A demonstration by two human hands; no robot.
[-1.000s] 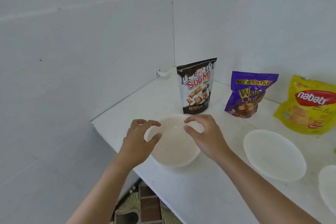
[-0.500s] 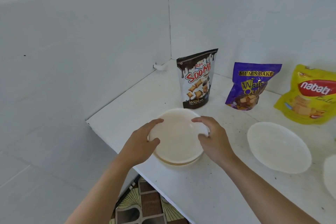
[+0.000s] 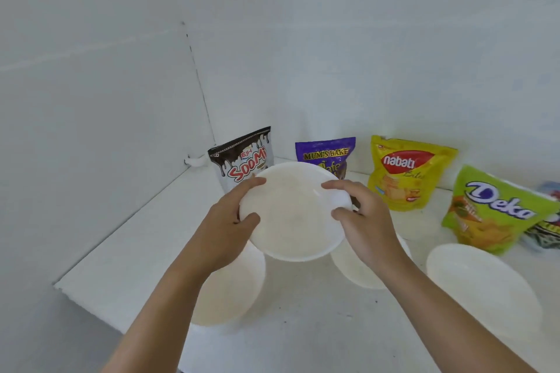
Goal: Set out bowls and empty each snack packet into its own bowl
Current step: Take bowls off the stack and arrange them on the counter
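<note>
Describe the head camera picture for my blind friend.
A left hand and right hand hold a round white bowl over a white table. Three more white bowls sit there; black, purple, yellow and green snack packets stand behind.

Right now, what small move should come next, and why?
Probably set the held bowl down on bare table. Left hand and right hand grip it in the air; the left bowl, middle bowl and right bowl already lie below, yet the Soomi, Mum's Bake, Nabati and Deka packets need one each.
</note>
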